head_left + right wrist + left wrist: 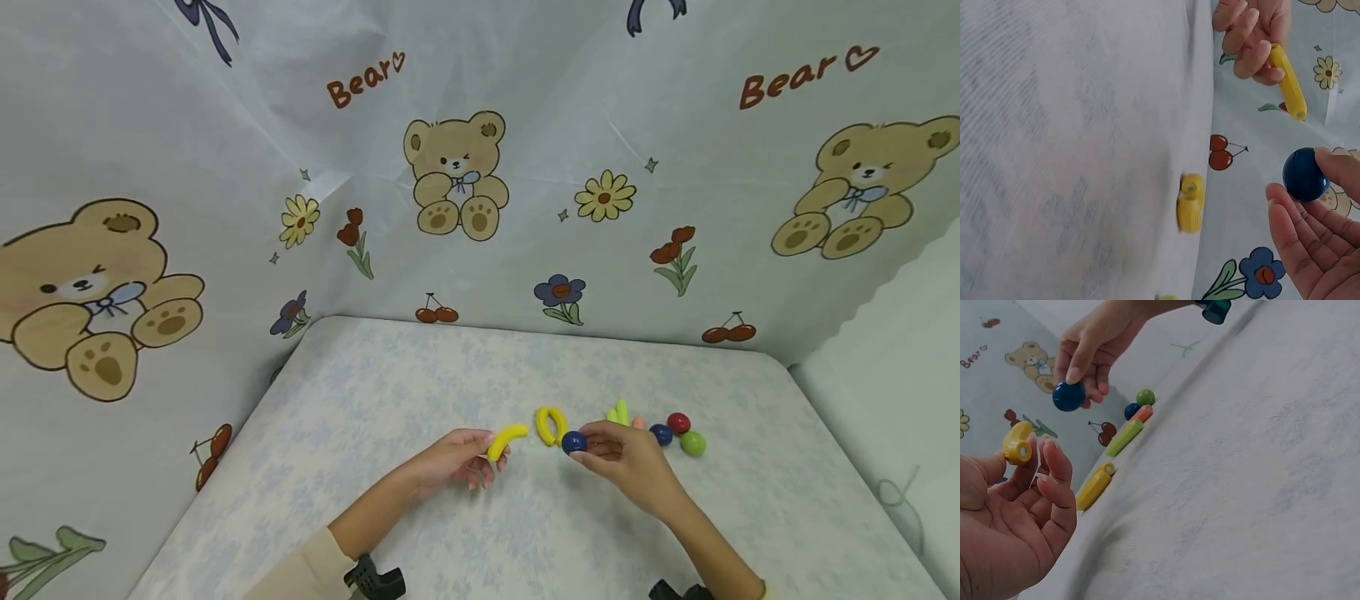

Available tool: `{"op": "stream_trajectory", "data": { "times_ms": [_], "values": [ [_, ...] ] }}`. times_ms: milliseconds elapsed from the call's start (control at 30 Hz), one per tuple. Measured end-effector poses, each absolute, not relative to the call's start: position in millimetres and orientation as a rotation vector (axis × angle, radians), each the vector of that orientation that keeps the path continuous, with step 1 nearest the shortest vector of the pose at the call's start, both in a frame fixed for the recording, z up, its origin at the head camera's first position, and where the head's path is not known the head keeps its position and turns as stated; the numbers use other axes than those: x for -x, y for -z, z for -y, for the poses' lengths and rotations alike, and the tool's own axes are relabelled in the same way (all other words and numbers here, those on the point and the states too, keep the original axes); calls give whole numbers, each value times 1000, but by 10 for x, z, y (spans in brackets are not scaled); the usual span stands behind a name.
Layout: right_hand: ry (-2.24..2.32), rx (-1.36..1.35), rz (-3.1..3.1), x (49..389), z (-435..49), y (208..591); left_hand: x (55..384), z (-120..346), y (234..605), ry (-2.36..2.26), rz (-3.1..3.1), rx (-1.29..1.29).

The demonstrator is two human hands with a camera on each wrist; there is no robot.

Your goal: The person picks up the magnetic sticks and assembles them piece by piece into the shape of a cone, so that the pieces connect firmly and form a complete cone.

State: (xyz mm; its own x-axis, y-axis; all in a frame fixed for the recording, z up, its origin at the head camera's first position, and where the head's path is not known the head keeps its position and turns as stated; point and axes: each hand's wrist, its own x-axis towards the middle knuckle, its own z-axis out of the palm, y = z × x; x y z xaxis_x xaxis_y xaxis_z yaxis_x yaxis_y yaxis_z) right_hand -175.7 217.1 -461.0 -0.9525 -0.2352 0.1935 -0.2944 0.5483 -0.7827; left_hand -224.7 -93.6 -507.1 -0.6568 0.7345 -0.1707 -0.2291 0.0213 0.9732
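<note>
Left hand [457, 457]: one curved yellow piece [507, 440], pinched between thumb and fingers, raised above the table [510, 533]; right hand [633, 463]: one dark blue ball [573, 442], pinched at the fingertips, to the right of that piece and apart from it; two further yellow pieces [543, 426] lay on the far side, between the hands, bowed outward as a ring; light-green pieces [621, 412], a red ball [678, 423] and a green ball [693, 443] lay farther right. Step in hand, as judged: bringing ball and piece together; the next move seemed to call for aligning the piece's end with the ball
</note>
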Motion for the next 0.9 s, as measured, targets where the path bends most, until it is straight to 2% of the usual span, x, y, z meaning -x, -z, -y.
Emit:
{"op": "stream_trajectory", "data": {
  "times_ms": [400, 900],
  "values": [
    [-1414, -580, 2674, 1795, -1900, 4624, 2186, 903, 5146, -1736, -1519, -545],
    [-1474, -620, 2727, 1830, -1863, 4721, 2167, 856, 5206, -1672, -1655, -498]
  ]
}}
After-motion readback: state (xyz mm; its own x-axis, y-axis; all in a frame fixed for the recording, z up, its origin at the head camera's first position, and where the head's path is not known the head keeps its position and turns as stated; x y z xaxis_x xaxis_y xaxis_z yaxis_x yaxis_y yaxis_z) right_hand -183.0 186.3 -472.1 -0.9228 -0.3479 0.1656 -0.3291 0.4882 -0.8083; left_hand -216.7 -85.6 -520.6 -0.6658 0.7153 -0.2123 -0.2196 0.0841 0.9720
